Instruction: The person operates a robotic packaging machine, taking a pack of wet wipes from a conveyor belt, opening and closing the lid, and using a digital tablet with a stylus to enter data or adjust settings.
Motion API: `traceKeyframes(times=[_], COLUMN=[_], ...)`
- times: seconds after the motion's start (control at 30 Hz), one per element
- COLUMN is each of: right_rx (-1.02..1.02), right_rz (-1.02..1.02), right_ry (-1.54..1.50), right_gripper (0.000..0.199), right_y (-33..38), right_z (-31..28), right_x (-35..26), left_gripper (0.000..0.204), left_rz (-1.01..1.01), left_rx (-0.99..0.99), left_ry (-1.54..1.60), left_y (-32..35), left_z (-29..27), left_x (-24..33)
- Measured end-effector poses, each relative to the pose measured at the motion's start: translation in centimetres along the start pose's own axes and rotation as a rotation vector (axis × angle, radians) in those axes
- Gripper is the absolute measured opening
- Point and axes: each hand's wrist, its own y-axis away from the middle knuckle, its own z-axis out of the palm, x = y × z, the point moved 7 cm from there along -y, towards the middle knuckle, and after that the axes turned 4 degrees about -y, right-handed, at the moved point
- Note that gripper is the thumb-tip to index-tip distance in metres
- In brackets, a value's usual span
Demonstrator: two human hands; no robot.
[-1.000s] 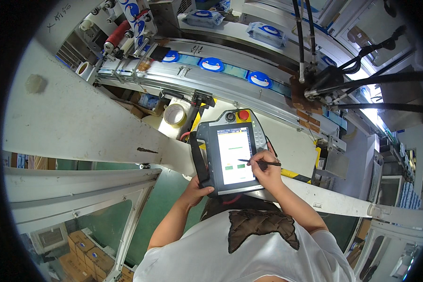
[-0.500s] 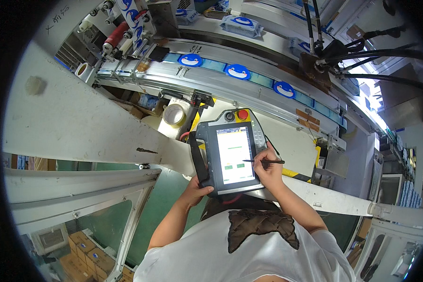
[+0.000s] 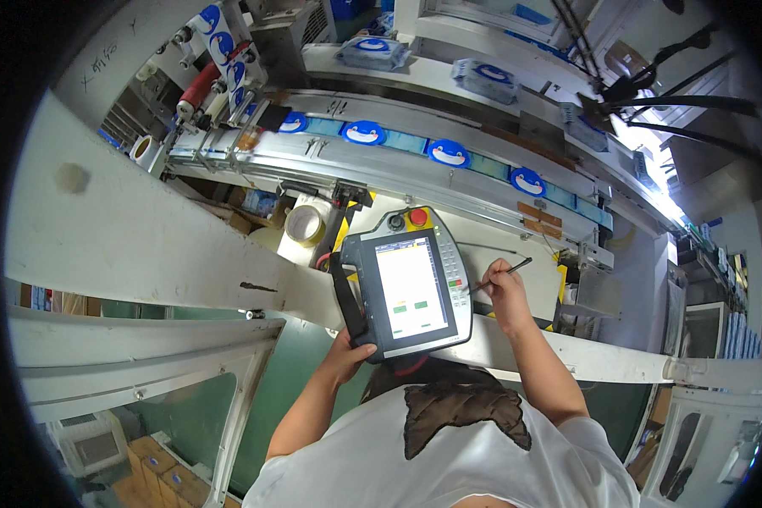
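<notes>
Grey pendant point(image 3: 411, 284) propped in L hand point(image 3: 347, 356); R hand point(image 3: 506, 292) pinches stylus point(image 3: 501, 275).

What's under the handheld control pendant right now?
The left hand supports the handheld control pendant from below at its lower left corner. Its fingers are hidden behind the casing. Beneath lies a white machine beam, partly covered.

A white conveyor line point(image 3: 449, 182) runs diagonally across the upper part of the view, carrying round blue labels point(image 3: 449, 153). A broad white beam point(image 3: 144, 245) crosses the left. Cardboard boxes point(image 3: 157, 478) sit on the floor below. Bright light glares at the right point(image 3: 652, 152).
</notes>
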Motion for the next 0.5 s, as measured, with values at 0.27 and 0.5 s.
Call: traceKeyframes(times=[0.27, 0.5], right_rx=[0.197, 0.506], right_rz=[0.359, -0.092], right_ry=[-0.551, -0.052], right_gripper=[0.05, 0.026], right_y=[2.3, 5.0], right_z=[-8.8, -18.4], right_x=[1.1, -0.1], left_gripper=[0.069, 0.059], left_rz=[0.01, 0.165], left_rx=[0.09, 0.14], left_ry=[0.047, 0.022], left_y=[0.5, -4.5], left_z=[4.3, 9.8], left_x=[1.4, 1.0])
